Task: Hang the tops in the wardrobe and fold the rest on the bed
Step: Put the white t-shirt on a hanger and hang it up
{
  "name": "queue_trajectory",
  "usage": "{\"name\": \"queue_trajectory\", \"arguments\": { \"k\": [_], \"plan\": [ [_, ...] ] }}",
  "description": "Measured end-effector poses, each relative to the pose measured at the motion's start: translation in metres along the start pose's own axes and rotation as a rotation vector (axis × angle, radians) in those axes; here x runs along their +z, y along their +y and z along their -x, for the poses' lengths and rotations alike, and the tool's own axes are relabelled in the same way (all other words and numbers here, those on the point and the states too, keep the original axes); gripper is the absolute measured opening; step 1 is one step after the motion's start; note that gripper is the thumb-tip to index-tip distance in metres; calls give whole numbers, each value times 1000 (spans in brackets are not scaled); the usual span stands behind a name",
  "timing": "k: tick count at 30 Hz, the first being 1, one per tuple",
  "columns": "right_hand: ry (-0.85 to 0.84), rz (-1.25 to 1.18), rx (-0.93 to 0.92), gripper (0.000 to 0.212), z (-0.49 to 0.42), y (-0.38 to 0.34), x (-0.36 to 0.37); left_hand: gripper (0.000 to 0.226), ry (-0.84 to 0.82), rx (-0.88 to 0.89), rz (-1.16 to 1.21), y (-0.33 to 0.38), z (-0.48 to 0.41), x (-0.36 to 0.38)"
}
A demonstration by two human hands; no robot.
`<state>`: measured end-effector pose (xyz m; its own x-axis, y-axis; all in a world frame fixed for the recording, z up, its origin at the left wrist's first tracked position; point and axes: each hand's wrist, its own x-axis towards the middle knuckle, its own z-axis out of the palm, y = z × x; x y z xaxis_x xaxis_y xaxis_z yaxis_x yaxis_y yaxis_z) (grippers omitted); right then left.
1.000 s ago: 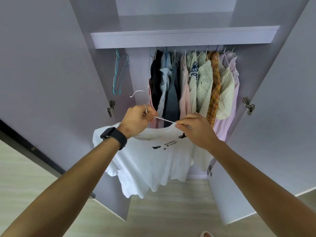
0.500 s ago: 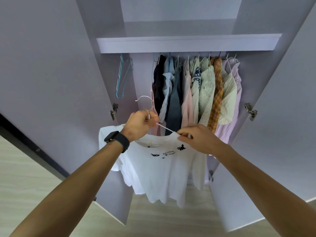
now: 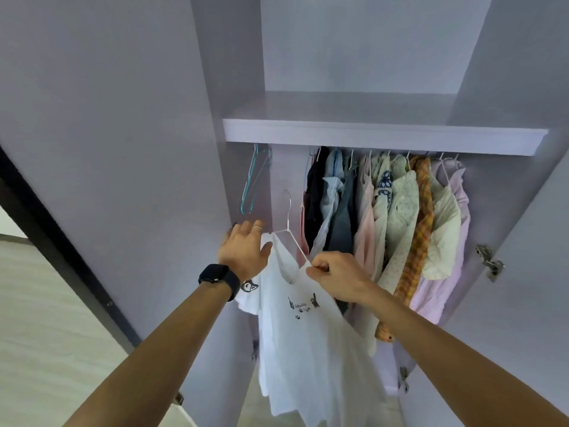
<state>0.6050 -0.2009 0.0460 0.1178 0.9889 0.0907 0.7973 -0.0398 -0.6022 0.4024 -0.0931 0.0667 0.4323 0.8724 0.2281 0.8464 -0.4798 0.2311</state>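
In the head view, our right hand [image 3: 338, 278] pinches the hanger [image 3: 289, 223] arm at the tee's [image 3: 308, 334] shoulder. Our left hand [image 3: 246, 251] is spread, holding nothing, just beside the other shoulder. The tee hangs before the wardrobe [image 3: 369, 137], left of the tops [image 3: 400, 211]. It looks light, limp and likely to slip, so we judge the stiff hanger neck the best hold.

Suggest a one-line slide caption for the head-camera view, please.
Right hand pinches a white hanger carrying a white T-shirt before the open wardrobe, left hand open beside it.
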Motion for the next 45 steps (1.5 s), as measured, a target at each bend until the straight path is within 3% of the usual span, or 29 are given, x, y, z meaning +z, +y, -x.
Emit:
{"name": "queue_trajectory", "arguments": {
  "k": [8,14,25,31,36,39,42,45],
  "plan": [
    [-31,-242,254,26,-97,-36,35,58,63,-18,-369,-46,-47,-15],
    [87,-353,339,23,-179,-27,54,65,69,-6,-690,-63,-95,-9],
    [281,-263,262,26,-307,40,111,61,308,-29,-1189,-108,-145,37],
    [483,-261,174,23,-343,41,108,63,436,-15,-1278,-115,-150,45],
    [573,-169,72,3,-366,22,87,63,446,-6,-1292,-110,-150,44],
    [599,-111,105,29,-386,11,67,61,440,11,-1315,-112,-151,47],
    [535,-51,205,43,-408,13,52,60,458,19,-1315,-117,-154,47],
    [363,28,269,43,-413,27,58,62,469,42,-1278,-119,-155,48]
  ]
}}
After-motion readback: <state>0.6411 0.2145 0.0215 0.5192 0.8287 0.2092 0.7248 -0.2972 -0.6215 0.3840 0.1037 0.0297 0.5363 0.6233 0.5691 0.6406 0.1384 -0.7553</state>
